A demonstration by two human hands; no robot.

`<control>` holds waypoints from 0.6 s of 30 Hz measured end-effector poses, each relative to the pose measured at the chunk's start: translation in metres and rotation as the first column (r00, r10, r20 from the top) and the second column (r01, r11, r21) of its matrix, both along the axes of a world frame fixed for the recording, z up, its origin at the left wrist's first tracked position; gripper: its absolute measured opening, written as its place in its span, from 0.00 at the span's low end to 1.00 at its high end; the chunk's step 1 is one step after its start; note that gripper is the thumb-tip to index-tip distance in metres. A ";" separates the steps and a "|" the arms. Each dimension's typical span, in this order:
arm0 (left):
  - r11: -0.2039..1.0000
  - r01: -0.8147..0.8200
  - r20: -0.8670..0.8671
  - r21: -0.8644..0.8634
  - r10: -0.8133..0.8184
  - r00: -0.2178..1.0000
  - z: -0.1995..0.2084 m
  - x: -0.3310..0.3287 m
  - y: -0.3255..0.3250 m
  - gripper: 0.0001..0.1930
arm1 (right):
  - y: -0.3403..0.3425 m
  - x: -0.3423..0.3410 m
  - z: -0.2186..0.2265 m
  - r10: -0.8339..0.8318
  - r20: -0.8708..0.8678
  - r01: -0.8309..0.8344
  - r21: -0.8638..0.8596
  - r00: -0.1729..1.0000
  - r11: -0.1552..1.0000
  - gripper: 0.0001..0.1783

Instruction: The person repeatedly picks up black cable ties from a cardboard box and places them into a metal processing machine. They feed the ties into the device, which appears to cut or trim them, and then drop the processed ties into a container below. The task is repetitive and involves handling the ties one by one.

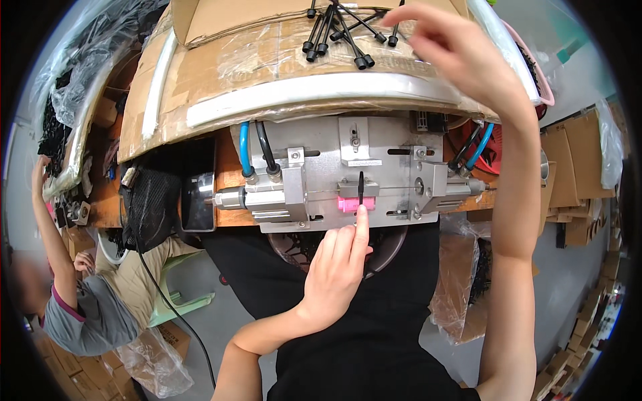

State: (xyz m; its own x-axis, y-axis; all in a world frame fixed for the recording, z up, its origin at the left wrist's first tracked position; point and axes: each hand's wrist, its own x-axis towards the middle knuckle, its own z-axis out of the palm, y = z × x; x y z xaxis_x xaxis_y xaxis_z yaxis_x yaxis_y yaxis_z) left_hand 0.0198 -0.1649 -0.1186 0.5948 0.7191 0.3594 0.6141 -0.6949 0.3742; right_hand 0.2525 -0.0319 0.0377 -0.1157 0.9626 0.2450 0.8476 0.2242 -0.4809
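My left hand [336, 273] has its index finger stretched out and the other fingers curled. The fingertip touches the lower end of a slim black rod [361, 184], which stands in line with it over a pink block [348, 204] on a metal fixture [328, 144]. Over the cardboard at the upper right, my right hand [455, 50] is slightly blurred, with index finger and thumb apart and nothing visible between them. It is beside a loose pile of black rods with thick heads [325, 33].
Two metal cylinders [281, 200] with blue and black hoses flank the fixture. A cardboard sheet [261, 50] edged with white foam lies behind it. A black tray [198, 200] and mesh bag [152, 200] are at left. Another person [93, 307] sits at far left.
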 end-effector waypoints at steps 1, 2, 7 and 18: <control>1.000 -0.010 -0.016 0.015 0.010 1.000 0.000 0.003 0.001 0.32 | 0.000 0.013 -0.008 0.029 -0.175 -0.023 0.038 0.984 0.999 0.10; 0.999 -0.018 -0.030 0.032 0.019 0.999 0.000 0.005 0.003 0.32 | -0.001 0.025 -0.015 0.073 -0.340 -0.047 0.084 0.937 0.995 0.11; 0.997 -0.033 -0.055 0.066 0.037 0.998 -0.002 0.007 0.006 0.31 | -0.055 0.036 -0.021 0.122 -0.912 -0.039 0.116 0.391 0.993 0.19; 0.939 -0.074 0.196 0.337 0.007 0.981 0.091 0.000 0.199 0.12 | -0.171 -0.091 -0.162 0.072 -0.395 0.034 0.255 0.916 0.966 0.34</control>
State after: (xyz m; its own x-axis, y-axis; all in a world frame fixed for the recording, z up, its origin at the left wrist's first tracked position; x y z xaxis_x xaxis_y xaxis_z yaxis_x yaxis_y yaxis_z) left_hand 0.0202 0.0340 -0.0272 0.4650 0.5548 0.6899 0.5855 -0.7773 0.2304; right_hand 0.1619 -0.2030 -0.1239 0.0249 0.8615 0.5072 0.5912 0.3965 -0.7024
